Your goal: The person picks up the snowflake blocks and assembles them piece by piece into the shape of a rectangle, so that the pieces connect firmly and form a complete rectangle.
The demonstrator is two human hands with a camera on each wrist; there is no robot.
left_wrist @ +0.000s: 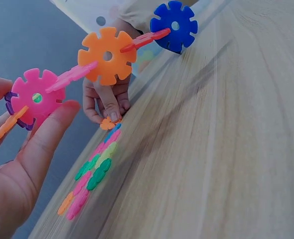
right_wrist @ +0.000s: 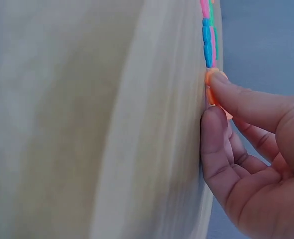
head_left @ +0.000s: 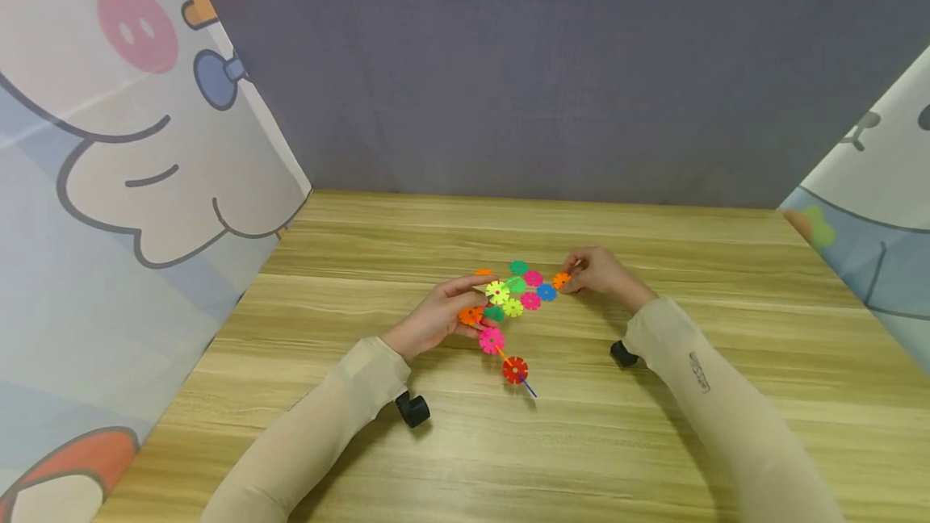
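My left hand (head_left: 439,315) pinches a chain of notched plastic interlocking discs between thumb and fingers. Off that hand the chain slants down and right, through a pink disc (head_left: 487,345) to a red disc (head_left: 515,361); in the left wrist view it runs past an orange disc (left_wrist: 94,62) to a dark blue disc (left_wrist: 162,30). Thumb and index finger of my right hand (head_left: 603,274) pinch an orange disc (head_left: 559,278) low at the tabletop. This piece sits at the right end of a group of flat discs, next to a blue disc (head_left: 545,293).
Several flat discs lie between the hands on the wooden table (head_left: 581,442), among them a pink disc (head_left: 530,299) and a green disc (head_left: 518,266). A grey panel (head_left: 545,71) stands behind the table, with a cartoon-printed sheet (head_left: 160,184) on the left.
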